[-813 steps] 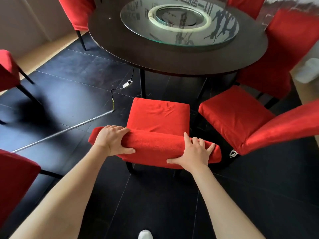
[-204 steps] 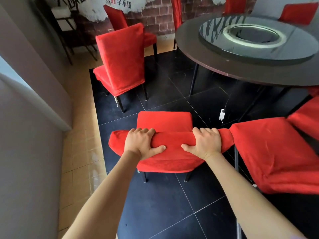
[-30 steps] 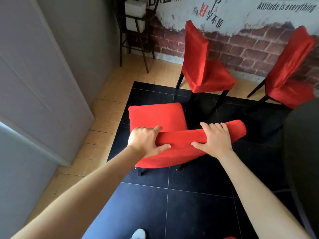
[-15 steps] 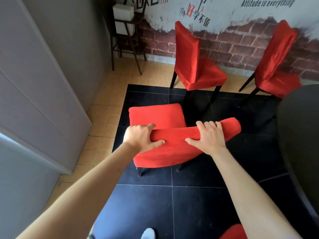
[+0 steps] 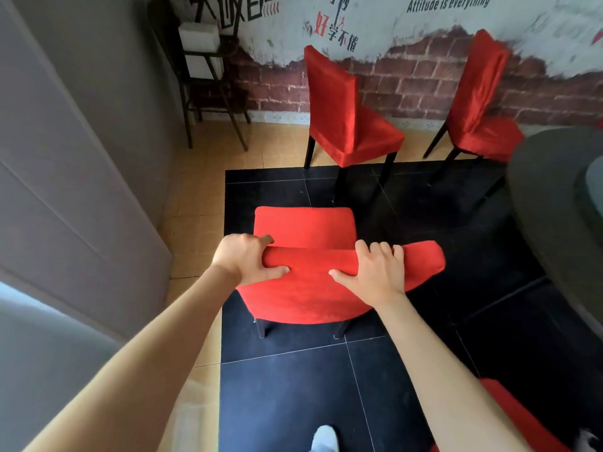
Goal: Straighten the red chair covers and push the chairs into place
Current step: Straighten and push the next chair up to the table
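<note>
The red-covered chair (image 5: 303,243) stands on the black tiles, its top rail seen from above, and both hands hold that rail. The left hand (image 5: 244,259) grips the rail's left end, fingers curled over the far side and thumb along the near face; the right hand (image 5: 375,272) wraps the rail right of the middle, thumb pointing toward the left hand. Beyond the grip lies the seat – farther still, two more red chairs (image 5: 346,122) stand by the brick-painted wall (image 5: 408,83). Right of the right hand curves a dark round table (image 5: 554,203); left of the grip, a grey wall (image 5: 75,177)
</note>
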### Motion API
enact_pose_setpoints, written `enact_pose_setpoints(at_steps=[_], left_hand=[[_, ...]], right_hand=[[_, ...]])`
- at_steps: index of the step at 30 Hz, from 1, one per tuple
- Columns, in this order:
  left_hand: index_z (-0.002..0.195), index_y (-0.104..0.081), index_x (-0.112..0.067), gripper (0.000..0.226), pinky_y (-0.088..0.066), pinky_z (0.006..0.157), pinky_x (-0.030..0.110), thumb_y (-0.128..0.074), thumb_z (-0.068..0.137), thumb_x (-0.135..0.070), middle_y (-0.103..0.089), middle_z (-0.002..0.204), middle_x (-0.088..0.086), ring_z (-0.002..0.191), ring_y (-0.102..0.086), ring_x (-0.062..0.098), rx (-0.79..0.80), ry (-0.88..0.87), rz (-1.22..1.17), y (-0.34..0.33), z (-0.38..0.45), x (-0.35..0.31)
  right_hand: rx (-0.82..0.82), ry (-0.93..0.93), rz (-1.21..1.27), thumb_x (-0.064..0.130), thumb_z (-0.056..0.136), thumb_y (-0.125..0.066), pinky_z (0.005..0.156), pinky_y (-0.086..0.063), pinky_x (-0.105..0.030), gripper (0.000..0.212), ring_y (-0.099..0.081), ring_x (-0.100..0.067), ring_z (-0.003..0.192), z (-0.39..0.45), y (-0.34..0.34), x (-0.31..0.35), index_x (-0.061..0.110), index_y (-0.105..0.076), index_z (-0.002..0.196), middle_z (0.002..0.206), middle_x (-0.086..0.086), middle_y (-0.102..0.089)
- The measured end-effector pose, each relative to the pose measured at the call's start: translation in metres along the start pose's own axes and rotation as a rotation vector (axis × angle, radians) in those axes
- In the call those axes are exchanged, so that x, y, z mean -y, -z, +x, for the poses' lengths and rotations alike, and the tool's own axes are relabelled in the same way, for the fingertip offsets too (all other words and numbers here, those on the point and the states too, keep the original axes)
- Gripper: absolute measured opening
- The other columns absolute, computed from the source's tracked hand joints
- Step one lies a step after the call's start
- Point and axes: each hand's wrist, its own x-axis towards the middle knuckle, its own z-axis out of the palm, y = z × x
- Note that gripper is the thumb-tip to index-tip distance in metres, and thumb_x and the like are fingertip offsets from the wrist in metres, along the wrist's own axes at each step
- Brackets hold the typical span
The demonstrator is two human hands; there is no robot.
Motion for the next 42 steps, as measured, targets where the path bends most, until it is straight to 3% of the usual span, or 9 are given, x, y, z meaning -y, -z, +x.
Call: enact_pose_setpoints(at_steps=[8, 12, 16, 18, 20, 24, 30, 36, 42], left_hand=[[0.109, -0.062, -0.026, 0.094, -0.044, 0.058, 0.028, -0.017, 0.056, -0.088, -0.067, 0.073, -0.004, 0.069, -0.065, 0.021, -0.047, -0.143, 0.003, 0.003, -0.012, 0.078], [0.104, -0.063, -0.027, 0.090, -0.046, 0.058, 0.028, -0.017, 0.056, -0.088, -0.066, 0.072, -0.005, 0.069, -0.064, 0.021, -0.009, -0.163, -0.010, 0.007, -0.014, 0.099], [0.112, -0.061, -0.028, 0.086, -0.046, 0.060, 0.028, -0.025, 0.062, -0.088, -0.068, 0.077, -0.004, 0.073, -0.066, 0.022, 0.024, -0.194, -0.009, 0.010, -0.013, 0.097], [0.118, -0.059, -0.028, 0.084, -0.049, 0.066, 0.029, -0.028, 0.066, -0.087, -0.070, 0.086, -0.004, 0.079, -0.066, 0.023, 0.029, -0.197, -0.009, 0.010, -0.014, 0.096], [0.122, -0.057, -0.027, 0.092, -0.048, 0.069, 0.030, -0.018, 0.064, -0.087, -0.070, 0.093, -0.004, 0.083, -0.066, 0.023, -0.008, -0.213, -0.016, 0.010, -0.019, 0.090], [0.127, -0.056, -0.027, 0.099, -0.045, 0.074, 0.031, -0.009, 0.062, -0.085, -0.070, 0.094, -0.003, 0.086, -0.066, 0.022, -0.042, -0.222, -0.059, 0.010, -0.021, 0.070], [0.122, -0.058, -0.034, 0.097, -0.044, 0.067, 0.029, -0.008, 0.058, -0.087, -0.070, 0.083, -0.004, 0.079, -0.066, 0.021, -0.052, -0.122, -0.047, 0.006, -0.020, 0.064], [0.120, -0.059, -0.032, 0.098, -0.035, 0.061, 0.028, -0.008, 0.058, -0.087, -0.070, 0.079, -0.004, 0.077, -0.066, 0.020, -0.050, -0.156, -0.053, 0.006, -0.025, 0.070], [0.116, -0.062, -0.030, 0.095, -0.035, 0.061, 0.028, -0.013, 0.058, -0.087, -0.069, 0.078, -0.002, 0.075, -0.066, 0.021, -0.033, -0.248, -0.099, 0.006, -0.047, 0.085]], right_hand=[[0.019, -0.155, -0.003, 0.082, 0.069, -0.037, 0.087, -0.037, -0.048, 0.086, -0.058, -0.031, 0.084, -0.021, 0.015, 0.090, 0.009, -0.063, 0.105, 0.080, -0.010, -0.064], [0.111, -0.079, -0.012, 0.083, 0.073, -0.025, 0.091, -0.034, -0.043, 0.087, -0.056, -0.027, 0.097, -0.022, 0.019, 0.099, 0.016, -0.056, 0.121, 0.097, -0.006, -0.066], [0.184, 0.040, 0.036, 0.081, 0.078, -0.032, 0.093, -0.039, -0.039, 0.081, -0.058, -0.023, 0.103, -0.016, 0.025, 0.077, 0.021, -0.051, 0.128, 0.108, -0.001, -0.066], [0.198, 0.072, 0.029, 0.082, 0.076, -0.034, 0.089, -0.042, -0.039, 0.081, -0.060, -0.023, 0.100, -0.011, 0.025, 0.070, 0.022, -0.052, 0.126, 0.105, -0.001, -0.067], [0.215, 0.111, 0.033, 0.084, 0.072, -0.034, 0.085, -0.043, -0.038, 0.083, -0.061, -0.023, 0.097, -0.004, 0.023, 0.065, 0.023, -0.053, 0.125, 0.102, 0.000, -0.067], [0.207, 0.136, 0.048, 0.089, 0.065, -0.026, 0.080, -0.045, -0.036, 0.094, -0.063, -0.021, 0.092, 0.003, 0.021, 0.052, 0.023, -0.054, 0.125, 0.098, 0.001, -0.067], [0.190, 0.023, 0.011, 0.089, 0.065, -0.026, 0.071, -0.045, -0.034, 0.091, -0.065, -0.022, 0.084, -0.007, 0.020, 0.060, 0.021, -0.059, 0.114, 0.086, 0.001, -0.068], [0.144, -0.072, -0.032, 0.087, 0.068, -0.032, 0.077, -0.042, -0.036, 0.083, -0.065, -0.022, 0.083, -0.023, 0.025, 0.077, 0.019, -0.061, 0.105, 0.084, 0.000, -0.068], [0.062, -0.157, -0.038, 0.090, 0.059, -0.020, 0.069, -0.040, -0.034, 0.088, -0.064, -0.022, 0.074, -0.062, 0.023, 0.105, 0.019, -0.062, 0.092, 0.074, 0.001, -0.067]])
